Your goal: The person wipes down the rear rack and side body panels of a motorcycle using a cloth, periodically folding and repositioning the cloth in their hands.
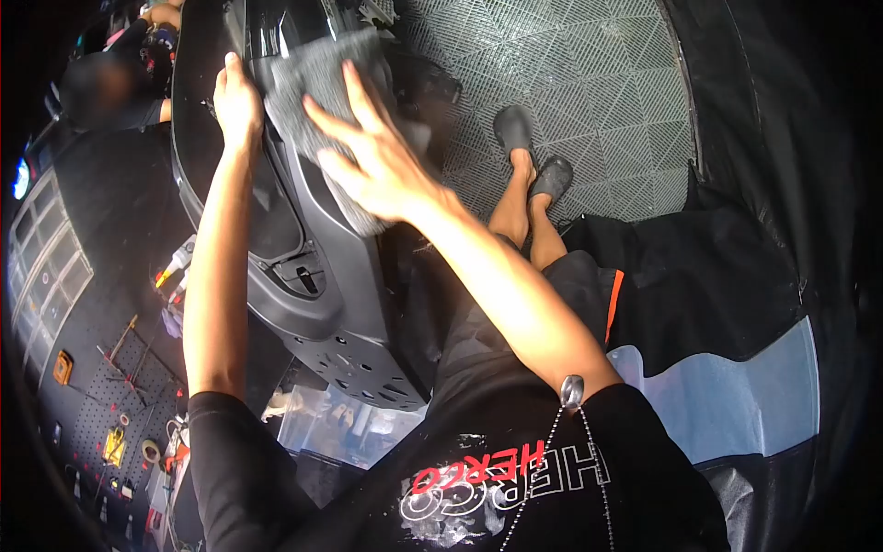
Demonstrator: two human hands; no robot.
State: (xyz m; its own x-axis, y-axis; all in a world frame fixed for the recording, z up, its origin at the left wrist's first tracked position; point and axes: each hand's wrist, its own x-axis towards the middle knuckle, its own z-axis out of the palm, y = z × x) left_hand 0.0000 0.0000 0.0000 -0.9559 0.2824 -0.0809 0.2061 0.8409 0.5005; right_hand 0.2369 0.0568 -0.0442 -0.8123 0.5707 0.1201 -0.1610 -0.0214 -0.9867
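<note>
A grey cloth (299,85) is spread over the dark bodywork of a scooter (345,276). My right hand (377,170) lies flat on top of this cloth, its fingers stretched out and spread. Just left of the cloth, my left hand (237,106) grips the edge of the scooter's black body. Some of its fingers are hidden from view. Below both hands the panel shows a small recess with a latch (305,278) and a perforated lower end.
A clear plastic box (345,428) stands under the scooter's near end. Tools hang on a pegboard (115,405) at left. Another person's sleeve (138,115) shows at upper left. Textured tiles (589,83) cover the floor; black sheeting (699,285) hangs right.
</note>
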